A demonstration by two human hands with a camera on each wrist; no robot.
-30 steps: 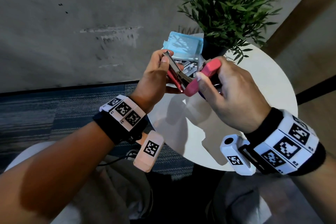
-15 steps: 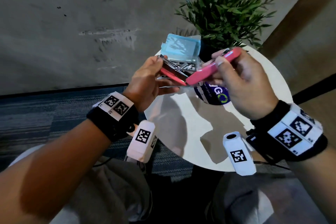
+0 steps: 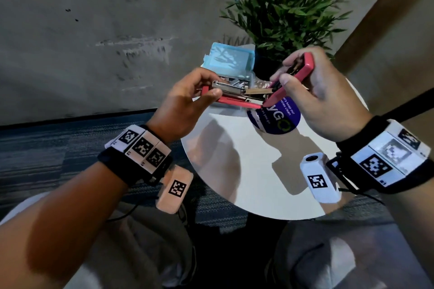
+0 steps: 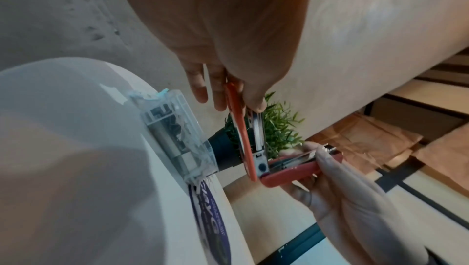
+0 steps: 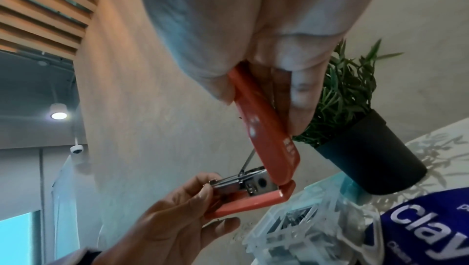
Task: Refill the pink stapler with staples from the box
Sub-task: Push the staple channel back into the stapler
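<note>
pink stapler (image 3: 237, 101) hinged open, gripped by left hand (image 3: 185, 110), right hand (image 3: 321, 103)

Black wristbands (image 3: 131, 166) with coded white tags, seemingly wired.

Head view looks down; both wrist views closely share the stapler (image 3: 237, 97).

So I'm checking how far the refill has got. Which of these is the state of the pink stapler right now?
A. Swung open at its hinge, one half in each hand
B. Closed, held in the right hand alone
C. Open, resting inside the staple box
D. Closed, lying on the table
A: the left hand holds the pink stapler by its base while the right hand lifts the top cover, above the table.
</note>
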